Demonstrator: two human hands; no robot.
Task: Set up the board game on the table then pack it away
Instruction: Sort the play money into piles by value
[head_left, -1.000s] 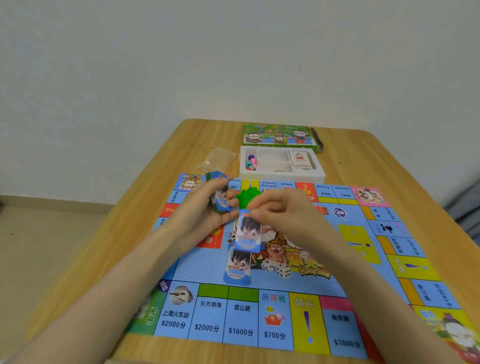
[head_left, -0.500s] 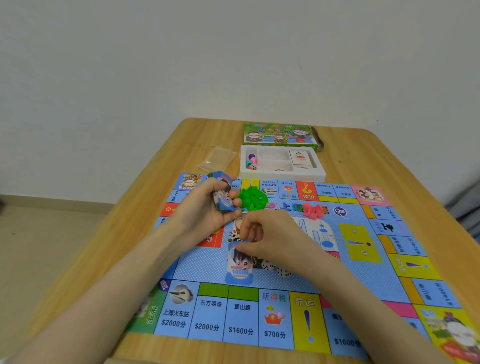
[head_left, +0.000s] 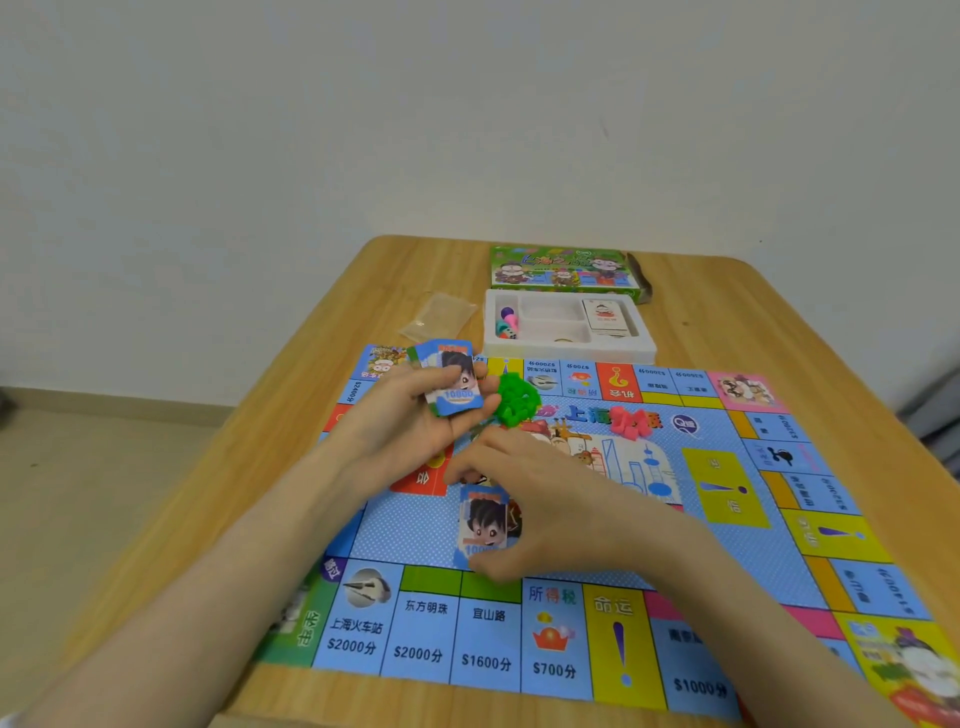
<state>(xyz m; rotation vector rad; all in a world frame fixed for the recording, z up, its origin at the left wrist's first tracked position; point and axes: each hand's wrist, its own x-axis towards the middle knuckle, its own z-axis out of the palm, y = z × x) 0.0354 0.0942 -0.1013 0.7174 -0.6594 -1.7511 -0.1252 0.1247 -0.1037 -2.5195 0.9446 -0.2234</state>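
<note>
We record the left hand (head_left: 410, 431) raised over the far-left part of the board (head_left: 727, 499), its fingers clasped round a stack of notes (head_left: 453, 384). Just nearer than it, the right hand (head_left: 561, 509) pinches a note pile (head_left: 483, 522) lying on the board, thumb and fingertips at opposite ends.

We find green houses (head_left: 514, 400) heaped just right of the left hand, and pink houses (head_left: 631, 423) farther right.

Beyond both hands, on the counter (head_left: 717, 306), we list:
- a white tray (head_left: 571, 356) holding pawns (head_left: 506, 322) and a card deck (head_left: 605, 317)
- the box lid (head_left: 563, 273) behind the tray
- a clear bag (head_left: 439, 319) left of the tray
</note>
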